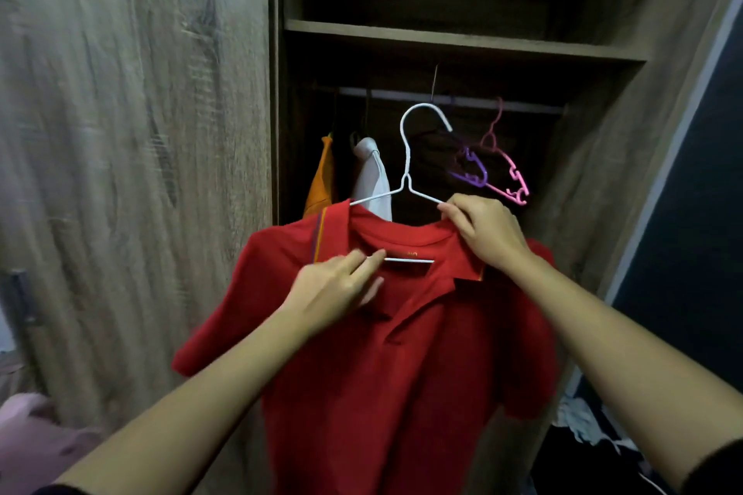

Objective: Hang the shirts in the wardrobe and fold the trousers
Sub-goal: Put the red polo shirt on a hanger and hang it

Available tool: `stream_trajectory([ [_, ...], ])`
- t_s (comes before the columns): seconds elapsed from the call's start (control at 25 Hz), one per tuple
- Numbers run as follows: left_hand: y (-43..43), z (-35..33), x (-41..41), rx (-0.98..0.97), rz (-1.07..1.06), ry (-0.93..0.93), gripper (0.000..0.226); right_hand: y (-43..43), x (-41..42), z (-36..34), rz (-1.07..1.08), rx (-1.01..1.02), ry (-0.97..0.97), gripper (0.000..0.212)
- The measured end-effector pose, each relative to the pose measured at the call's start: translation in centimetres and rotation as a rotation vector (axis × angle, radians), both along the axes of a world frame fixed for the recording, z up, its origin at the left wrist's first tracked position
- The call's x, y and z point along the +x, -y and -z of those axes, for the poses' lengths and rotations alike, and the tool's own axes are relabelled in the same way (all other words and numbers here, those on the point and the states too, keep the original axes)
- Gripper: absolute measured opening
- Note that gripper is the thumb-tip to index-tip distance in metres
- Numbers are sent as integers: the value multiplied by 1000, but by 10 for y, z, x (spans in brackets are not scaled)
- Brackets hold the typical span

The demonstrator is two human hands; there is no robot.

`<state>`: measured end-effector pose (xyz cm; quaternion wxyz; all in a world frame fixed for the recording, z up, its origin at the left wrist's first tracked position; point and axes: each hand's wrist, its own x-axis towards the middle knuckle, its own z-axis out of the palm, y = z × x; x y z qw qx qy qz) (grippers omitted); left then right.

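A red polo shirt (402, 354) hangs on a white wire hanger (407, 157), held up in front of the open wardrobe. My left hand (337, 289) pinches the hanger's lower bar inside the open collar. My right hand (486, 229) grips the hanger's right arm together with the shirt's collar and shoulder. The hanger's hook is free in the air, below the wardrobe rail (446, 98).
On the rail hang an orange garment (321, 181) and a white shirt (374, 177) at left, a purple hanger (470, 169) and a pink hanger (510, 181) at right. A wooden shelf (462, 40) lies above. The wardrobe door (132, 133) stands left. Clothes lie at lower right (583, 422).
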<state>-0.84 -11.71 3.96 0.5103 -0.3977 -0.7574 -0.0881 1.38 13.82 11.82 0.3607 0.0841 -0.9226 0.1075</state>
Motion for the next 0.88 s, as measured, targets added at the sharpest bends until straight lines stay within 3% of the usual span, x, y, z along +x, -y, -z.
stream_trajectory([
  [0.12, 27, -29, -5, 291, -101, 141, 50, -9, 8, -1, -128, 7, -73, 37],
  [0.24, 48, -58, -22, 142, -38, 486, 63, -10, 8, -1, -162, -60, -132, 31],
  [0.32, 41, -60, -24, 89, 11, 476, 51, -2, 8, -3, -142, -105, -147, 24],
  [0.44, 39, -62, -29, 200, 63, 392, 46, 5, 10, -13, -204, -117, -136, 39],
  [0.64, 72, -71, -47, 329, 103, 449, 39, -41, 19, -17, -123, 150, 138, 63],
  [0.8, 76, -70, -51, 352, 96, 463, 31, -58, 17, 2, -164, -53, 153, 46],
  [0.88, 77, -76, -50, 366, 99, 432, 28, -58, 19, 6, -141, -223, 220, 52],
])
